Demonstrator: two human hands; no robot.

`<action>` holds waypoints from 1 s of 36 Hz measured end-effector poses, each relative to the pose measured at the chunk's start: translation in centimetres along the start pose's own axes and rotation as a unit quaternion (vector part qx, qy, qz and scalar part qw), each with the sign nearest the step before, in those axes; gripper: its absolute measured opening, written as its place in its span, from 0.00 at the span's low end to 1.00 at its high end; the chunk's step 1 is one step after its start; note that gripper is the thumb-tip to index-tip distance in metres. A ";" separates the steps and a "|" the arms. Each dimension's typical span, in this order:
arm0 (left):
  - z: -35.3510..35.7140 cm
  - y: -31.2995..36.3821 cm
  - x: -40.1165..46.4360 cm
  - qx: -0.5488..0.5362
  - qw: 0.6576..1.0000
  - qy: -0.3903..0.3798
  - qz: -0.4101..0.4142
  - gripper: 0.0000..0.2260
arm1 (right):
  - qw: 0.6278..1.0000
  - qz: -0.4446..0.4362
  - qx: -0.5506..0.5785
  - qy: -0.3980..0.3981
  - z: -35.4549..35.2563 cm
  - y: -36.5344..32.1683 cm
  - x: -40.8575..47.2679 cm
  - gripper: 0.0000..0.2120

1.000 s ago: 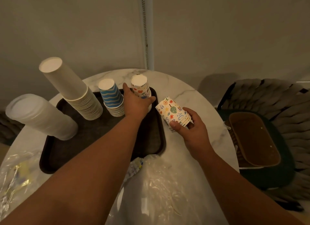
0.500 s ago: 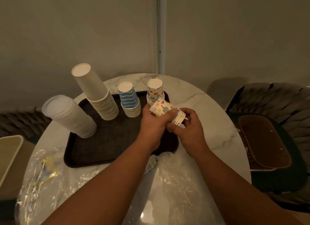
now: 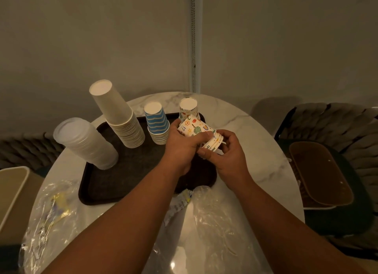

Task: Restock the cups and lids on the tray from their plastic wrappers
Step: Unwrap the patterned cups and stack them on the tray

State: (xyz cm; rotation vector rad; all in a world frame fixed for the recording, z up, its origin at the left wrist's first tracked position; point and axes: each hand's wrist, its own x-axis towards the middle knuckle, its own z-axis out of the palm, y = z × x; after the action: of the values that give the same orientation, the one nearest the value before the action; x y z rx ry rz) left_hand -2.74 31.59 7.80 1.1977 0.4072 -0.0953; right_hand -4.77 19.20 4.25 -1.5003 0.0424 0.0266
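Nearest me, two clear wrappers lie crumpled on the tabletop's near edge: one [image 3: 206, 222] in the middle between my forearms, another [image 3: 49, 210] toward the near left corner with a yellowish print showing through it. A small printed scrap [image 3: 182, 200] sits just beyond the middle wrapper, touching the tray's near rim.

Over the tray's right part I hold a short stack of patterned cups [image 3: 199, 133] tipped on its side, rims pointing right. My left hand [image 3: 180, 149] curls around the stack's body; my right hand [image 3: 227, 151] pinches at the rim end with thumb and fingers. Both hands cover much of the stack, so I cannot tell how many cups it has.

The dark tray [image 3: 114, 183] fills the tabletop's middle. On its far edge, just behind my hands, stands a second patterned stack [image 3: 188, 108], upside down, partly hidden by the held cups. Left of it is a blue striped stack [image 3: 156, 122], then a tall plain white stack [image 3: 116, 114] leaning left. At the tray's left rim a stack of translucent lids [image 3: 84, 143] leans outward over the table.

Off the table, a brown seat [image 3: 321, 173] sits to the right, a pale bin [image 3: 12, 190] to the left. A beaded chain [image 3: 193, 38] hangs on the far wall.
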 end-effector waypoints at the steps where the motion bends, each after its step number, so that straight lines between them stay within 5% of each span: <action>1: 0.2 0.1 0.2 0.003 1.000 0.001 0.004 0.37 | 1.000 -0.001 0.008 0.000 -0.1 -0.1 0.1 0.29; 12: 1.4 1.1 2.8 -0.016 0.999 0.011 0.042 0.33 | 0.999 -0.012 0.028 0.023 -1.1 -0.2 1.5 0.23; 20: 1.9 0.1 2.7 -0.006 0.999 -0.005 0.037 0.43 | 0.989 0.020 0.144 0.010 -0.8 -0.5 2.1 0.29; 36: 1.6 2.5 3.3 0.024 0.994 0.054 0.091 0.32 | 0.987 0.040 0.152 0.015 -1.2 -0.4 2.1 0.24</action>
State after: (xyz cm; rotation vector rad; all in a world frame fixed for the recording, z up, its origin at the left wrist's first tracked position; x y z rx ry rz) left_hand 1.39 31.53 9.32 1.2853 0.3898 0.1191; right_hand -2.66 17.96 4.43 -1.1935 0.1250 0.0589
